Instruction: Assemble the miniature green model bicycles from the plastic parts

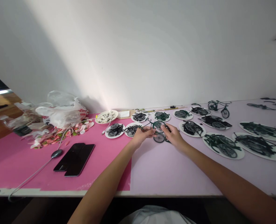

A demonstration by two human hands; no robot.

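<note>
Between my two hands is a small dark green model bicycle (159, 124), held a little above the table. My left hand (142, 135) has its fingers closed on the bicycle's left part. My right hand (172, 135) pinches it near the wheel on the right. A loose toy wheel (159, 138) shows just below the bicycle, and my fingers cover parts of the frame. Close behind my hands stand plates of dark bicycle parts, among them one plate (126, 132) left of my left hand and another plate (181, 130) right of my right hand.
A finished-looking model bicycle (219, 107) stands at the back right, near more plates of parts (241, 154). On the left lie two black phones (78, 158), a cable with a dark oval piece (57, 153), pink petals (51, 139) and a plastic bag (62, 113). A wall runs behind.
</note>
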